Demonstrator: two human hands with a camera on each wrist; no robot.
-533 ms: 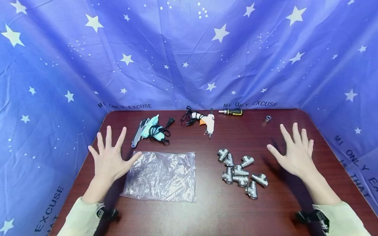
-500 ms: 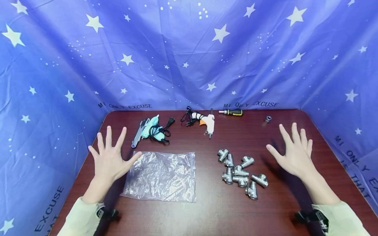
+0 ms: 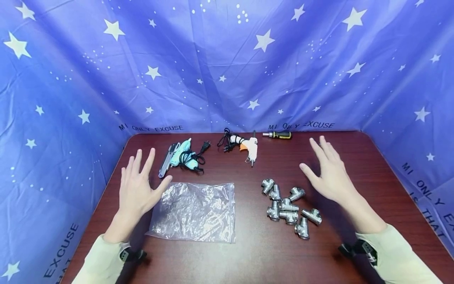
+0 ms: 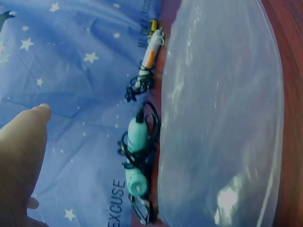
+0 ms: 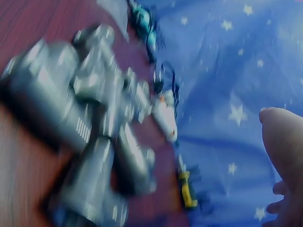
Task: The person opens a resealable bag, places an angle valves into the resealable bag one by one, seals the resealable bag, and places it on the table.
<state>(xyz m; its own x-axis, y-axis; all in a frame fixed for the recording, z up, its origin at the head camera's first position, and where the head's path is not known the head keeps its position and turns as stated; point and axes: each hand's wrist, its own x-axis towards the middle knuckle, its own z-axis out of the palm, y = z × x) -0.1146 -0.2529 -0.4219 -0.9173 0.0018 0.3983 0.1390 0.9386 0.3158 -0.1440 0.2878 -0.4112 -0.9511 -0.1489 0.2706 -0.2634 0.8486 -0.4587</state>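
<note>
My left hand (image 3: 136, 191) hovers with fingers extended beside the left edge of a clear plastic zip bag (image 3: 195, 213), its thumb overlapping the bag's corner in the head view. My right hand (image 3: 331, 175), fingers straight and thumb apart, is held to the right of several shiny metal pipe tees (image 3: 289, 205) lying in a loose cluster. Neither hand holds anything. In the left wrist view the bag (image 4: 222, 113) lies flat beside the hand. Blurred pipe tees (image 5: 94, 109) fill the left half of the right wrist view.
At the back left lie a utility knife (image 3: 168, 159) and a light-blue glue gun (image 3: 182, 154) with its black cord. A white glue gun (image 3: 252, 149) and a yellow-black screwdriver (image 3: 281, 135) are along the far edge. Star-printed cloth (image 3: 220, 98) walls the table (image 3: 248, 260).
My right hand has moved left toward the pipe tees, now covering the small metal socket at the back right. My left hand has shifted slightly right, its fingers closer together.
</note>
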